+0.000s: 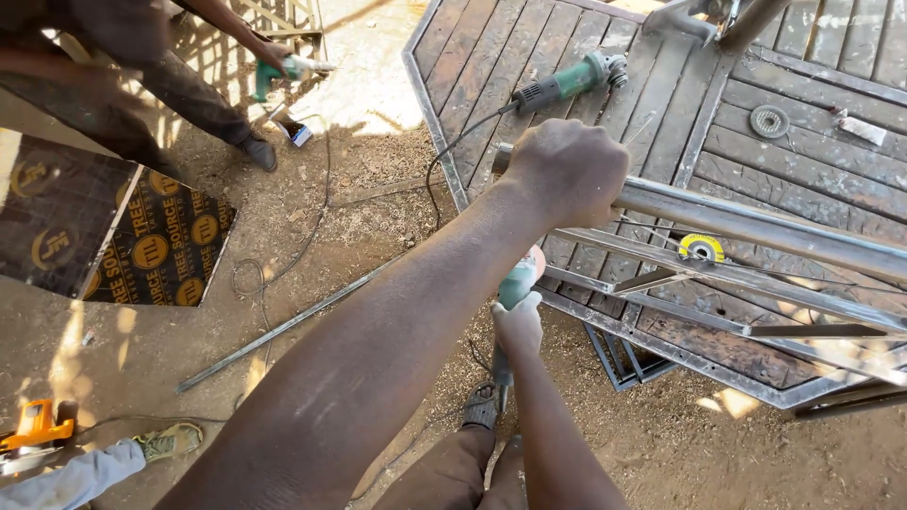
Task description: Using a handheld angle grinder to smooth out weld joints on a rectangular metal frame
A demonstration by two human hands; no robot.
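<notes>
My left hand (567, 170) is clenched around the end of a long grey metal pipe (756, 222) that lies across a steel-framed panel with wooden slats (812, 170). Below it, my right hand (518, 326) grips a green angle grinder (520, 279), held close under the pipe end at the panel's edge. The grinder's disc is hidden behind my left forearm. Thin metal bars (756, 281) run beside the pipe.
A second green angle grinder (567, 83), a yellow tape measure (701, 247) and a loose grinding disc (769, 121) rest on the panel. Another person (170, 85) holds a green tool (283, 68) at top left. A dark printed board (113, 236), a metal strip (283, 326) and an orange tool (33, 425) lie on the sandy ground.
</notes>
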